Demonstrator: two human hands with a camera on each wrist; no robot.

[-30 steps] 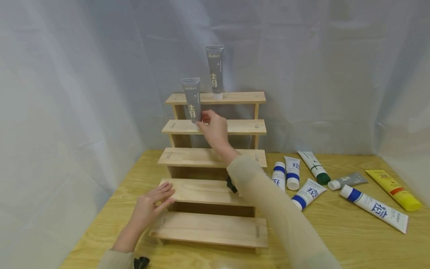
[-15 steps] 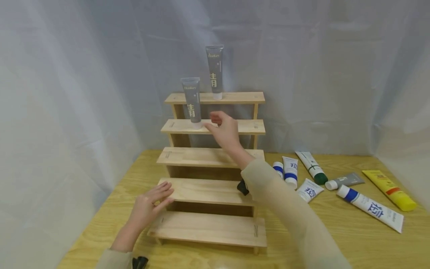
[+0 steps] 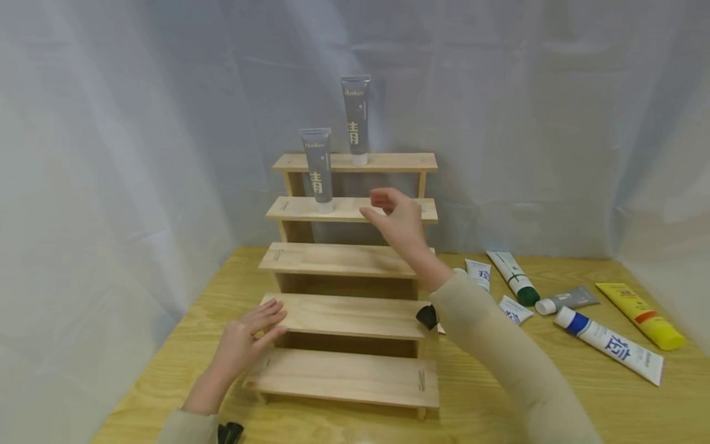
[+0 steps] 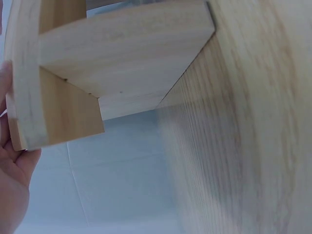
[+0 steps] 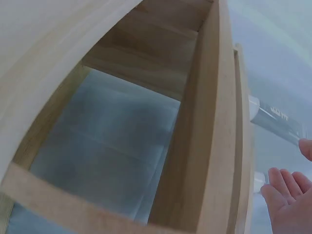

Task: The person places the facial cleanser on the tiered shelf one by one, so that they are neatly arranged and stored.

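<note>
A wooden stepped rack (image 3: 349, 316) with several shelves stands on the table. On its second shelf from the top, a grey tube (image 3: 318, 169) stands upright on its white cap, left of centre. Another grey tube (image 3: 356, 120) stands the same way on the top shelf. My right hand (image 3: 402, 222) hovers by the right part of the second shelf, fingers loosely bent, holding nothing and apart from both tubes. My left hand (image 3: 246, 339) rests with fairly straight fingers on the left end of a lower shelf; in the left wrist view its fingers (image 4: 27, 163) touch the board's end.
Right of the rack lie several tubes: a white-and-green one (image 3: 513, 277), a small grey one (image 3: 568, 300), a white-and-blue one (image 3: 610, 344) and a yellow one (image 3: 640, 314). My right sleeve partly covers others. Pale sheeting (image 3: 499, 123) hangs behind and at the sides.
My right hand has let go of the grey tube on the second shelf and drawn away to the right. That tube stays standing. My left hand has kept its place.
</note>
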